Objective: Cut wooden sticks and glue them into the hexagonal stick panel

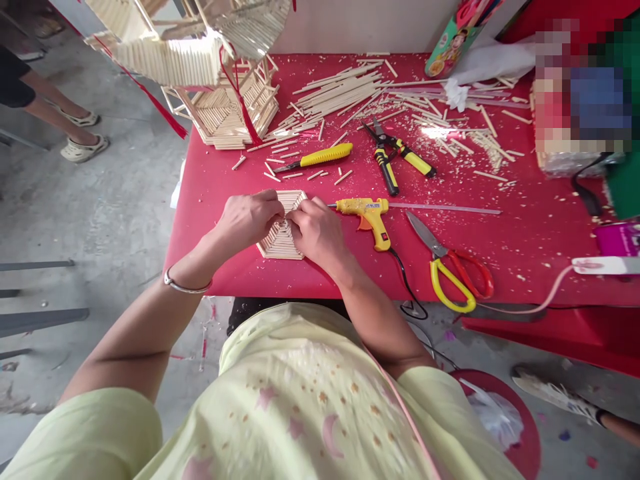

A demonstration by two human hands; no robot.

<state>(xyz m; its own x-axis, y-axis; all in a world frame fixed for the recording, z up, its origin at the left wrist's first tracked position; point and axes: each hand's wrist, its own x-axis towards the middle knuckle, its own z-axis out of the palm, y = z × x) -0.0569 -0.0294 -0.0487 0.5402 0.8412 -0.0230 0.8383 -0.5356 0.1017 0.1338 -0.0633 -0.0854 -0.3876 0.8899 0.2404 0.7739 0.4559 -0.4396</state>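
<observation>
A flat many-sided panel [283, 251] of thin wooden sticks lies near the red table's front edge. Over its left side is my left hand [253, 217], fingers pinched together near the panel's centre. My right hand [317, 230] covers the right side, its fingertips also drawn together and almost meeting the left ones. What sits between the fingertips is too small to make out. Just right of my right hand lies a yellow glue gun [367, 215] with a clear glue stick in its back. Behind the hands are a yellow utility knife [326, 155] and black-and-yellow pliers [393, 157].
A stick-built lantern model [220, 123] with red tassels stands at the back left. Loose sticks [345, 90] and crumbs litter the table's far side. Scissors [443, 263] lie on the right, near a white power strip [605, 266]. Other people's legs [55, 107] show on the left.
</observation>
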